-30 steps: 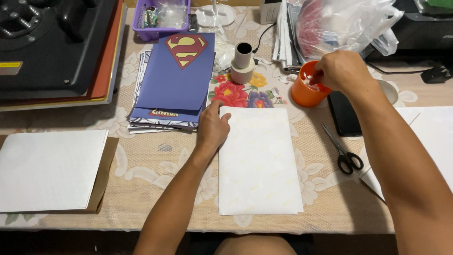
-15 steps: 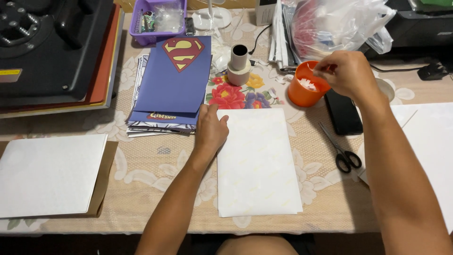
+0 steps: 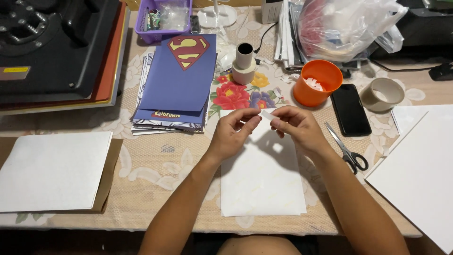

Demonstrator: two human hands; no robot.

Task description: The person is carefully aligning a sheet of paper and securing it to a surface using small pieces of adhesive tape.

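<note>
Both my hands meet above the top of a white sheet (image 3: 262, 179) lying on the table in front of me. My left hand (image 3: 234, 131) and my right hand (image 3: 296, 126) pinch a small white strip (image 3: 266, 114) between their fingertips, one hand at each end. An orange cup (image 3: 314, 83) with small white pieces inside stands just beyond my right hand.
A stack of blue printed sheets (image 3: 175, 85) lies left of the hands. Scissors (image 3: 348, 150), a black phone (image 3: 350, 109) and a tape roll (image 3: 382, 94) sit to the right. A heat press (image 3: 49, 47) fills the far left; white sheets (image 3: 52, 171) lie at both sides.
My right hand left the orange cup and came back over the white sheet with a small white strip. My left hand lifted off the sheet and took hold of the strip's other end.
</note>
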